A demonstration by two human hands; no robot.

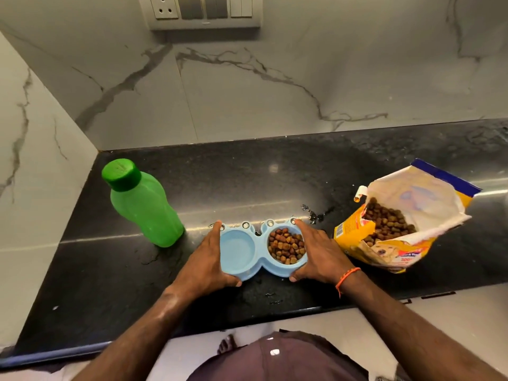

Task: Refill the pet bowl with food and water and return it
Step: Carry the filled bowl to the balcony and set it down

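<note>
While the blue double pet bowl (262, 250) sits on the black counter (275, 171) near its front edge, its long axis runs left to right, kibble in the right cup; the left hand (204, 261) and right hand (316, 254) clasp its ends, fingers along the sides, thumbs curled under the near rim; a green bottle (141, 202) stands left, an open food bag (404, 218) lies right.

Warm, soft indoor light, a bit dim

A bright streak shines on the dark worktop (275, 171); straight lines bend near the edges, and the picture looks slightly fuzzy.
</note>
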